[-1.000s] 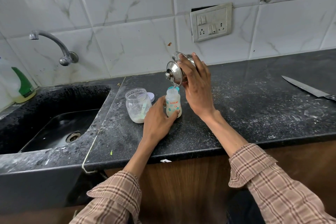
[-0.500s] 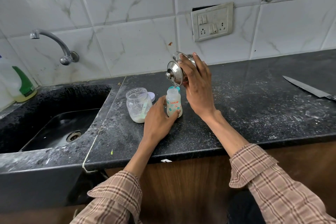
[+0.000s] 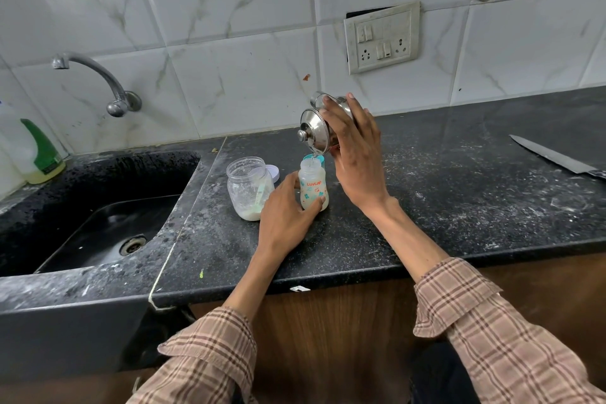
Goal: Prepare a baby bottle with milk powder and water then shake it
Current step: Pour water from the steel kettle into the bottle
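A small open baby bottle [image 3: 312, 181] with printed pictures stands upright on the black counter [image 3: 442, 207], holding whitish liquid. My left hand [image 3: 285, 211] grips its lower part. My right hand [image 3: 355, 157] holds a lidded steel pot [image 3: 314, 129] tilted over the bottle's mouth, and a thin stream of water runs from the pot into the bottle. A clear plastic jar [image 3: 249, 187] with milk powder at the bottom and a scoop inside stands open just left of the bottle. A teal piece [image 3: 321, 159] shows right behind the bottle's neck.
The jar's pale lid [image 3: 273, 172] lies behind the jar. A black sink [image 3: 98, 207] with a wall tap [image 3: 98, 82] fills the left side; a soap bottle [image 3: 36, 154] stands at its far left. A knife [image 3: 557, 157] lies at the right. A switch plate [image 3: 382, 38] is on the tiled wall.
Both hands keep their grips; the pot stays tilted over the bottle and nothing has visibly shifted.
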